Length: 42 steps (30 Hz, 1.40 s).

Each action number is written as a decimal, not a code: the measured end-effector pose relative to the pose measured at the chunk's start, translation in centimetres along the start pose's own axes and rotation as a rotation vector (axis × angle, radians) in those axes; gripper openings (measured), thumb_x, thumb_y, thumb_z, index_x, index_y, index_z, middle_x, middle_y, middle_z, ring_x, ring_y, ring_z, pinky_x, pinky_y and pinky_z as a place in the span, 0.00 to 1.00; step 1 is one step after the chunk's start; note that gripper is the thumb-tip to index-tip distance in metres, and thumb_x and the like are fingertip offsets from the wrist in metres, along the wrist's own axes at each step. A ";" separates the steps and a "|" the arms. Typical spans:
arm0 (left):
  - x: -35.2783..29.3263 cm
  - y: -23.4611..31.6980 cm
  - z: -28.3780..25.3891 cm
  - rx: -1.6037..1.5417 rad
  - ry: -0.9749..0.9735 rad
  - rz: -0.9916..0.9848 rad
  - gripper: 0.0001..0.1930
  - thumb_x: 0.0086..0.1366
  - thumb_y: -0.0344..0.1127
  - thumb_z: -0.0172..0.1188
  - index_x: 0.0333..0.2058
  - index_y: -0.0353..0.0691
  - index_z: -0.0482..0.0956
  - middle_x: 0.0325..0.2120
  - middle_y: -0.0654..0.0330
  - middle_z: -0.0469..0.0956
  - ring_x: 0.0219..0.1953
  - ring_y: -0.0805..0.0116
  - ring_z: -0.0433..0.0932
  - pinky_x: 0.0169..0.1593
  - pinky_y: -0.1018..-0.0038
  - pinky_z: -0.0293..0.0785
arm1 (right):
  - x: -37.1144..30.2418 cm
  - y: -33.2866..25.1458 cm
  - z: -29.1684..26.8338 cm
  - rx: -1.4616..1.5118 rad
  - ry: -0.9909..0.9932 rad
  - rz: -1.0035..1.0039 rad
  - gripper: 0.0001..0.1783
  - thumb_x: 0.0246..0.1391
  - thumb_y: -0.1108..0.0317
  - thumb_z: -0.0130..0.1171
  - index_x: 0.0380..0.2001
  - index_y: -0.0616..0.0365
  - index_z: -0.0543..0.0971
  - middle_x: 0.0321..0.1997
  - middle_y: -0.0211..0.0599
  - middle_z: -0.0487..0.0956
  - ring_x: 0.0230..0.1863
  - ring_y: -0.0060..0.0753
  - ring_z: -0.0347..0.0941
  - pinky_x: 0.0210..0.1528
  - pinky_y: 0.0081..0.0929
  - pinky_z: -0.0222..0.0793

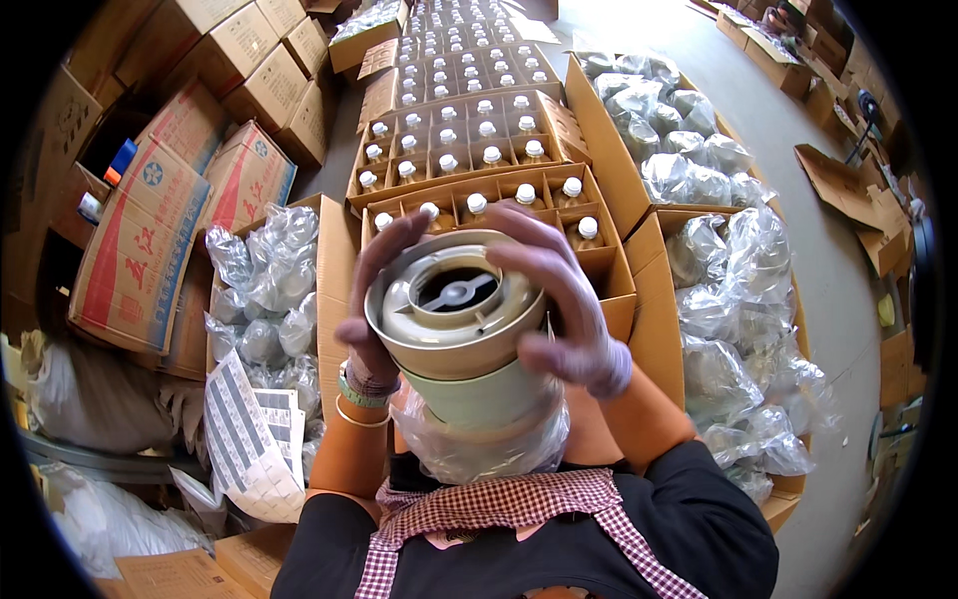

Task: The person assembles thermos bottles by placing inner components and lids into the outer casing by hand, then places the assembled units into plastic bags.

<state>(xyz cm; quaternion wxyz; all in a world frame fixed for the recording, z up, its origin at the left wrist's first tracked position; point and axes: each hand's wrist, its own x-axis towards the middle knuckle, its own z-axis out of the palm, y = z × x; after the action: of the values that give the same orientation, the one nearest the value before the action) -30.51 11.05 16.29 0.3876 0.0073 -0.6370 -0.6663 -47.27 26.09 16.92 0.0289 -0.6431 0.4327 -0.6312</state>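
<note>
Close in front of me a round, flask-like casing [467, 397] stands with its open end up, beige at the rim and pale green below. Inside the rim is a ring around a dark hole, crossed by a grey piece. Clear plastic wrap [489, 451] bunches around its lower part. My left hand [375, 299] curves around the left side of the rim. On the other side, my right hand [577, 311] has its fingers bent over the top edge, slightly blurred. Both hands seem to wear thin pale gloves, and the casing sits between them.
Beyond my hands runs a row of divided cartons [611, 270] with white-topped bottles [526, 194]. Open boxes of plastic-wrapped items [261, 262] flank me, including a right-hand box [654, 309]. Printed sheets [249, 439] lie at left. Closed cartons [140, 250] are stacked behind them.
</note>
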 end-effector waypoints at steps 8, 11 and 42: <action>8.7 -0.1 -5.7 0.453 -0.244 -0.172 0.45 0.55 0.42 0.70 0.68 0.30 0.64 0.58 0.51 0.76 0.61 0.65 0.74 0.65 0.70 0.69 | 8.1 13.0 3.6 0.710 0.562 0.517 0.36 0.69 0.39 0.51 0.60 0.62 0.72 0.54 0.44 0.79 0.53 0.31 0.75 0.60 0.31 0.71; 7.1 -3.5 -5.3 0.200 -0.037 -0.232 0.35 0.64 0.42 0.62 0.66 0.30 0.67 0.53 0.52 0.79 0.55 0.64 0.79 0.56 0.68 0.78 | 6.3 15.3 5.7 0.355 0.775 0.292 0.35 0.70 0.44 0.53 0.63 0.63 0.67 0.62 0.45 0.72 0.56 0.31 0.72 0.61 0.30 0.68; 3.0 -8.9 -3.8 -0.015 -0.147 -0.205 0.39 0.69 0.64 0.54 0.67 0.38 0.65 0.70 0.49 0.61 0.70 0.51 0.62 0.71 0.60 0.60 | -0.7 22.7 9.2 -0.016 0.010 0.299 0.28 0.64 0.47 0.55 0.55 0.58 0.76 0.48 0.44 0.83 0.47 0.49 0.81 0.51 0.43 0.76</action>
<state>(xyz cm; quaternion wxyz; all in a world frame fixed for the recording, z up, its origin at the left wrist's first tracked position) -35.27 5.28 9.41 0.2699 0.0205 -0.6545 -0.7059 -51.26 7.68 1.22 0.1155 -0.5685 0.5289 -0.6195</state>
